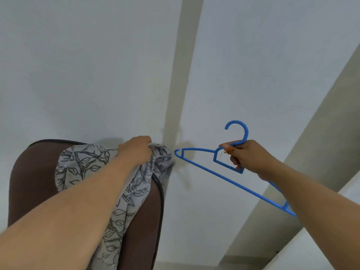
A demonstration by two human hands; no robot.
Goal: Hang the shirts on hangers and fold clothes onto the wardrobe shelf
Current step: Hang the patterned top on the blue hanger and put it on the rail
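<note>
Shirt (124, 184): leaf-print, thin, soft, probably light; draped over the top right corner of a brown chair (33, 172). Left hand (136, 151) closed on a bunch of it (collar would serve better).
Hanger (220, 172): blue plastic, stiff, light; right hand (245, 156) gripping its neck below the hook, held apart from the shirt.

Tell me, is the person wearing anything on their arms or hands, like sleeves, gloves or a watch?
Nothing shows. Both forearms are bare as far as the picture reaches, with no sleeve edge in view. The left hand and right hand have no gloves, and no watch, bracelet or ring is visible.
</note>
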